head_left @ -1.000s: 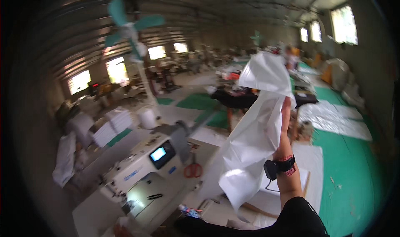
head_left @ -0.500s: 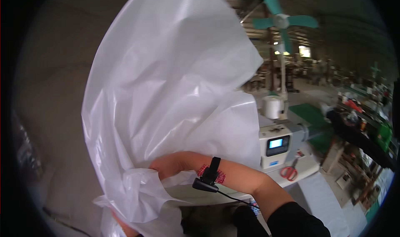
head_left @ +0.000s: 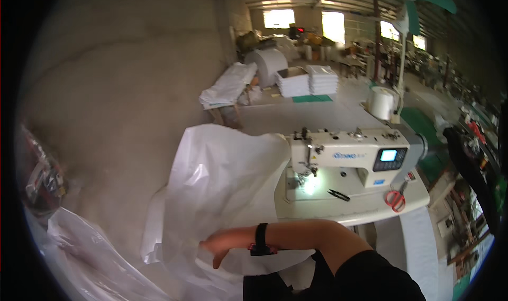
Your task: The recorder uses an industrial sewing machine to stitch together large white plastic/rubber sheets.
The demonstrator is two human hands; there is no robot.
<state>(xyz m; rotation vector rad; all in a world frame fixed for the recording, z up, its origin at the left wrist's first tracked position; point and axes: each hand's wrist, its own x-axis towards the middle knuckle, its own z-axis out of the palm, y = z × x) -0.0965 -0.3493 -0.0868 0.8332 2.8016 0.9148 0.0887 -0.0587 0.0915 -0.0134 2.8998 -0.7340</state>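
Observation:
A large white plastic sheet (head_left: 222,179) spreads from the sewing machine's left side toward me, wrinkled and shiny. My right hand (head_left: 219,245) lies against its near part, thumb stretched apart from the slightly blurred fingers. No bunch of sheet shows gripped in it. Around that wrist is a black strap (head_left: 261,236). A fold of sheet passes below the forearm. My left hand is out of view. The white sewing machine (head_left: 344,153) stands to the right, its lamp lit over the needle area, where the sheet's edge lies close by.
Black thread snips (head_left: 338,195) and red-handled scissors (head_left: 395,199) lie on the machine table. A white thread cone (head_left: 382,102) stands behind. More white plastic (head_left: 100,258) lies at lower left. Stacked white bundles (head_left: 323,80) and a large roll (head_left: 267,65) sit at the back.
The raised sheet has come down and left, uncovering the sewing machine and the room behind. My left hand has gone from view. My right hand has moved lower; the view has turned.

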